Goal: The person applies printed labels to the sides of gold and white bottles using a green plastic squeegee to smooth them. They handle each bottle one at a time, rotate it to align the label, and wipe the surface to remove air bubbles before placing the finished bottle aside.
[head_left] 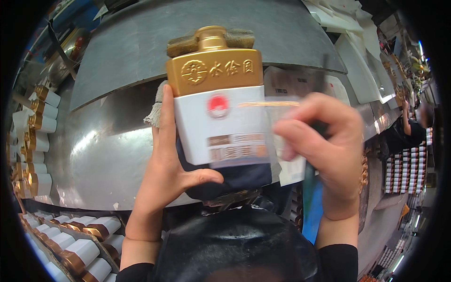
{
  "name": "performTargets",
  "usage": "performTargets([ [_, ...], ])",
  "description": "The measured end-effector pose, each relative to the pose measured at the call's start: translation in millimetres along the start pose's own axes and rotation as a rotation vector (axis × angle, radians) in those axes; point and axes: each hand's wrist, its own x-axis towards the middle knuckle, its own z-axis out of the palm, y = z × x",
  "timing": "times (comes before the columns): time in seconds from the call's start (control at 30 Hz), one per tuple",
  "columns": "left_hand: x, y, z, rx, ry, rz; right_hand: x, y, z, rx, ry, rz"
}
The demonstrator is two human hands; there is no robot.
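Note:
A flat bottle (pixel 195 120), gold at the neck and shoulders and white below, lies face up in front of me. Raised lettering marks its gold part, and a red round emblem sits on the white part. My left hand (pixel 162 162) holds it, fingers along its left side and thumb by its lower edge. A clear printed film (pixel 244 157) overlaps the lower right of the white face. My right hand (pixel 324 136), blurred, pinches the film's right side. A dark, long tool (pixel 324 77) passes behind or through that hand; I cannot tell which.
Behind the bottle's neck lies a brown rod-like support (pixel 183 45). Papers (pixel 293 171) lie to the right on the metal table (pixel 89 155). Gold-and-white bottles stand in rows at left (pixel 44 117) and lower left (pixel 77 254). Another person (pixel 411 131) is at far right.

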Motion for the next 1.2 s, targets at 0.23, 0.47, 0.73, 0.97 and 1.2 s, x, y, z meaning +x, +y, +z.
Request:
performTargets([
  [0.23, 10.1, 7.6, 14.6, -0.302, 0.147, -0.062, 9.8, 49.7, 11.9, -0.471, -0.006, -0.144],
  [0.47, 21.0, 12.6, 17.4, -0.283, 0.264, -0.030, 15.3, 59.1, 6.0, -0.499, 0.118, -0.144],
  [0.73, 30.0, 5.5, 22.8, -0.251, 0.338, -0.044, 29.1, 59.5, 6.9, -0.437, 0.011, -0.040],
  [0.97, 21.1, 3.0, 25.2, -0.324, 0.299, -0.026, 24.7, 68.6, 1.8, -0.451, -0.023, -0.133],
  [1.2, 27.3, 18.6, -1.2, 0.233, -0.022, 0.223, -62.7, 92.4, 16.4, -0.920, -0.080, -0.771],
])
